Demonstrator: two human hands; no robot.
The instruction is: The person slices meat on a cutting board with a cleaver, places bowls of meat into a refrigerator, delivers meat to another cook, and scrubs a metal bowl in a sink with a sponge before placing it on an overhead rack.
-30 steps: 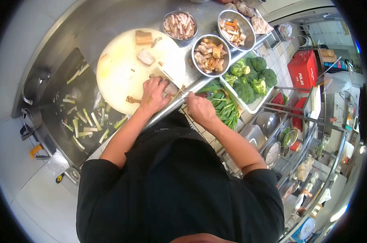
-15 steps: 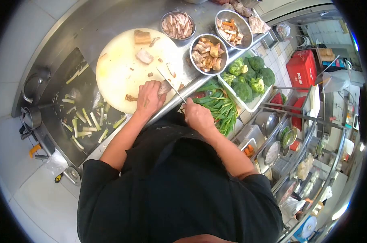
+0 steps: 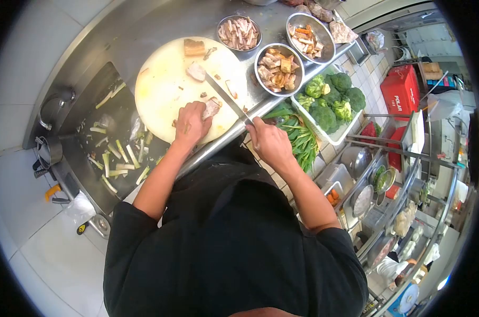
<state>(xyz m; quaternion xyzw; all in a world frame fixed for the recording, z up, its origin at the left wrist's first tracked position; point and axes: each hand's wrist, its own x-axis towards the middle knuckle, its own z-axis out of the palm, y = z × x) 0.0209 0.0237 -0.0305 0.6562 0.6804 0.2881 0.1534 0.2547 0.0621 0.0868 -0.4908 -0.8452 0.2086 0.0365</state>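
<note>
My left hand (image 3: 192, 124) is closed on a chunk of cooked meat (image 3: 212, 108) near the front edge of the round white cutting board (image 3: 157, 79). In my right hand (image 3: 271, 141) is the handle of a knife (image 3: 227, 93). Its blade reaches over the board, just right of the chunk and apart from it, with the tip near another pale piece of meat (image 3: 195, 72). A browned block of meat (image 3: 194, 47) lies farther back on the board. Small scraps are scattered around.
Metal bowls of cut meat stand right of the board: strips (image 3: 238, 33), chunks (image 3: 278, 68) and browned pieces (image 3: 309, 39). Broccoli (image 3: 329, 103) fills a white basket, with leafy greens (image 3: 301, 142) beside it. A sink (image 3: 86, 153) with cut stalks lies left.
My right hand has drawn the knife away from the meat, and its blade now shows broadside. The left hand keeps hold of the chunk. The whole view has shifted slightly.
</note>
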